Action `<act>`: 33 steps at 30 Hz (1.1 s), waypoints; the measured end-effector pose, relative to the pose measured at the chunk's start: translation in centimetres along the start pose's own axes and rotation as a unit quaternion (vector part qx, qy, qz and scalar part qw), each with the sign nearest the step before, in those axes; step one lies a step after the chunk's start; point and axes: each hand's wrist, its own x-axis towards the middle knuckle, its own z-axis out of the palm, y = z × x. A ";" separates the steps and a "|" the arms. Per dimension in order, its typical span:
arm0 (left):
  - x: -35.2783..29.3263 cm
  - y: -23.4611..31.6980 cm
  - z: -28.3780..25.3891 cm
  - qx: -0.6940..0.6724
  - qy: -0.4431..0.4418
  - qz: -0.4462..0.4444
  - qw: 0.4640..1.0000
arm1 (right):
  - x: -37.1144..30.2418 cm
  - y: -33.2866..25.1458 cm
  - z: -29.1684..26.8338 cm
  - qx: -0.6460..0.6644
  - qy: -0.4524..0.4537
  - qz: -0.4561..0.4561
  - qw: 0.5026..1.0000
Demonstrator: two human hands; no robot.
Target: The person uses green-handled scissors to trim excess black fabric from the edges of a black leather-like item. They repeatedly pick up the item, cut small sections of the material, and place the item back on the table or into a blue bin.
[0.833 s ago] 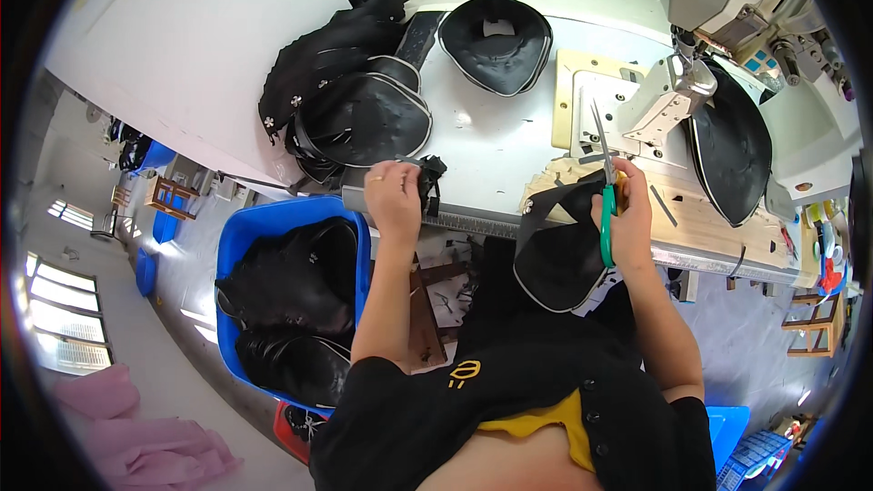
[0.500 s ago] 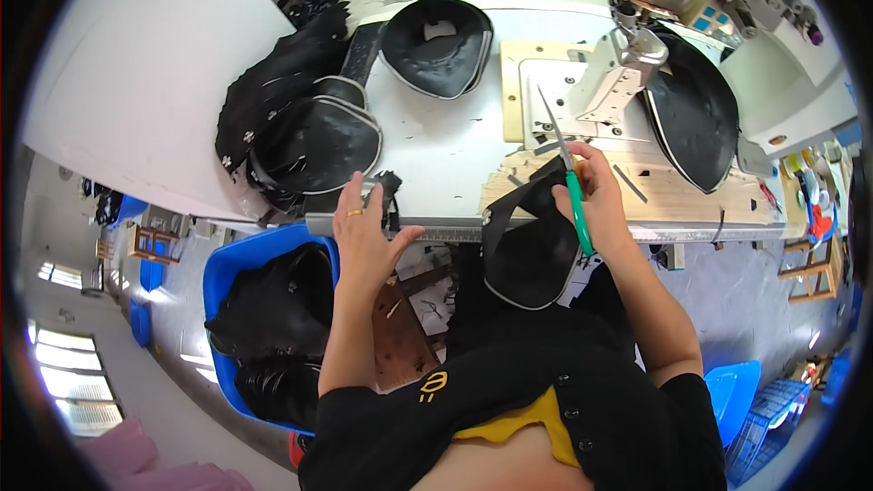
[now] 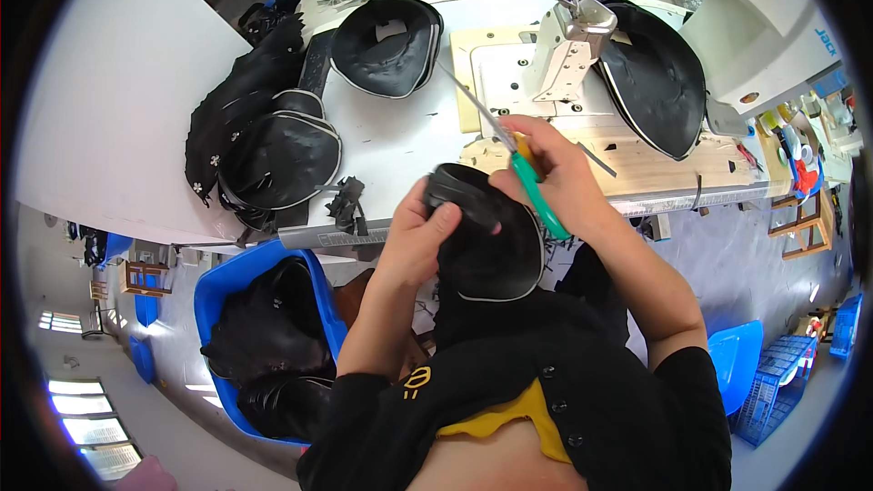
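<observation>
A curved black leather piece [image 3: 491, 259] with a pale edging hangs in front of me at the table's near edge. My left hand [image 3: 416, 235] is closed on its upper left, thumb on top, where the leather folds over. My right hand [image 3: 559, 177] holds a pair of scissors [image 3: 536, 195] with green handles, the blades slanting up and left over the table. The fingertips of that hand are at the piece's upper edge; whether they also pinch it I cannot tell.
A sewing machine post [image 3: 568, 50] stands beyond my right hand. Black leather pieces lie beside it [image 3: 653, 73], at the back [image 3: 386, 45] and at the left [image 3: 282, 159]. Black scraps [image 3: 347, 205] sit near the table edge. A blue bin [image 3: 202, 295] of leather stands lower left.
My left hand has gone from beside the scraps rightward onto the leather piece and closed on it. The piece's top is now folded over. The whole view has shifted slightly.
</observation>
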 end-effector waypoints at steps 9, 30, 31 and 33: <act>-1.9 0.2 -1.3 0.078 0.127 0.125 0.981 | -3.3 -2.2 -4.4 -0.383 -0.074 -0.193 0.900; -2.4 -0.7 0.4 0.012 0.120 0.125 0.985 | -2.8 -3.0 -4.3 -0.451 -0.083 -0.251 0.853; -2.4 -0.7 0.4 0.005 0.114 0.127 0.985 | -2.8 -3.1 -4.2 -0.459 -0.076 -0.258 0.846; -2.5 -0.4 0.9 0.011 0.121 0.119 0.986 | -2.6 -3.4 -4.0 -0.478 -0.062 -0.273 0.832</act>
